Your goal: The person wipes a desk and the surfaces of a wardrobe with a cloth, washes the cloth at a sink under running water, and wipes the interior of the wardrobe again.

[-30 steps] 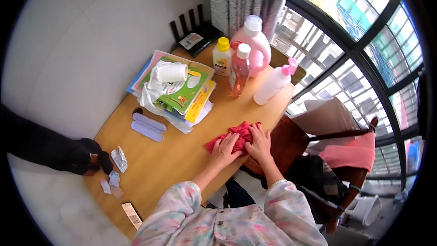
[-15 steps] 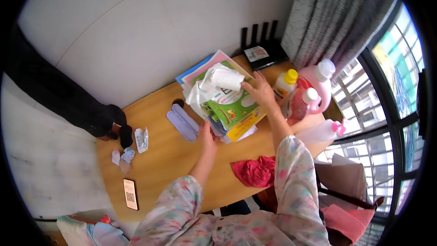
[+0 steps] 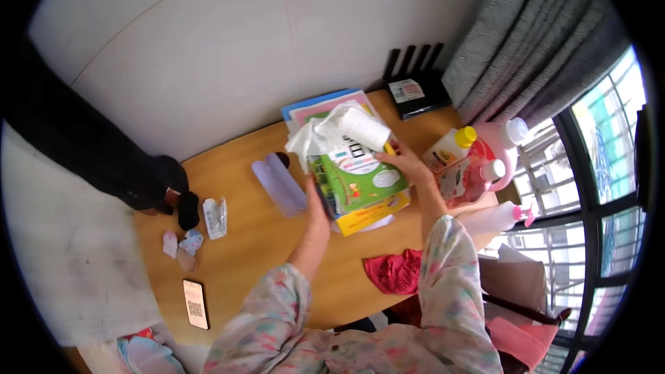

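Observation:
A stack of books (image 3: 357, 183) with a green illustrated cover on top lies at the middle of the wooden table, against the wall side. My left hand (image 3: 316, 206) presses along the stack's left edge, fingers partly hidden by the books. At the opposite edge my right hand (image 3: 409, 164) grips the stack, thumb over the top cover. On the books rest a white roll (image 3: 363, 129) and a crumpled white plastic bag (image 3: 315, 136). Yellow and blue-pink sheets stick out from under the green book.
Left of the books lies a lilac case (image 3: 278, 185). A black router (image 3: 420, 95) stands behind, and several bottles (image 3: 463, 179) at the right. A red cloth (image 3: 395, 271), a phone (image 3: 196, 303), a white packet (image 3: 215, 218) and small socks (image 3: 190, 242) lie on the table (image 3: 256, 270).
My left hand has moved up along the stack's left edge. My right hand has shifted down its right edge, away from the roll. The green book now sits straighter. The camera view has shifted slightly.

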Tool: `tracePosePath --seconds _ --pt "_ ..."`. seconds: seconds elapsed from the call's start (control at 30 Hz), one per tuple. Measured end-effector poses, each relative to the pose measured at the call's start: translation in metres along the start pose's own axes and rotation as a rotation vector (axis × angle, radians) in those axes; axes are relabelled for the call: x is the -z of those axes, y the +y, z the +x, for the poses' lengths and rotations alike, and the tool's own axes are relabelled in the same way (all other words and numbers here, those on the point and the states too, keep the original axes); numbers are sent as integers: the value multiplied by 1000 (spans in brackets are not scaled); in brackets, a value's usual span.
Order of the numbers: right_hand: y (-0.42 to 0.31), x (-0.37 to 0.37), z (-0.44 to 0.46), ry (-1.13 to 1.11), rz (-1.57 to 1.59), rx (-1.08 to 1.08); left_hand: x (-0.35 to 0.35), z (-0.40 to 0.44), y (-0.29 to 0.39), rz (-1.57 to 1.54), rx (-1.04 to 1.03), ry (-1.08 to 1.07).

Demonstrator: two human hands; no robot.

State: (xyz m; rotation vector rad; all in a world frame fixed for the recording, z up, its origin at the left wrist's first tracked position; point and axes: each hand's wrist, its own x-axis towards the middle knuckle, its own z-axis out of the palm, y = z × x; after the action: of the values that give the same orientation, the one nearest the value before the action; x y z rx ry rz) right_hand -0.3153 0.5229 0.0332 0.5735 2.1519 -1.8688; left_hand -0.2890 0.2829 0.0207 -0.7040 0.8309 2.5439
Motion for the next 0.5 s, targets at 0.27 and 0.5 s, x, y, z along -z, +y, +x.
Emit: tracePosePath --seconds 0.27,0.5 --pt "12 -72 -23 163 -299 80 63 -16 47 163 -39 8" --pt "-14 -135 -56 80 -557 -15 102 -51 92 208 -57 7"
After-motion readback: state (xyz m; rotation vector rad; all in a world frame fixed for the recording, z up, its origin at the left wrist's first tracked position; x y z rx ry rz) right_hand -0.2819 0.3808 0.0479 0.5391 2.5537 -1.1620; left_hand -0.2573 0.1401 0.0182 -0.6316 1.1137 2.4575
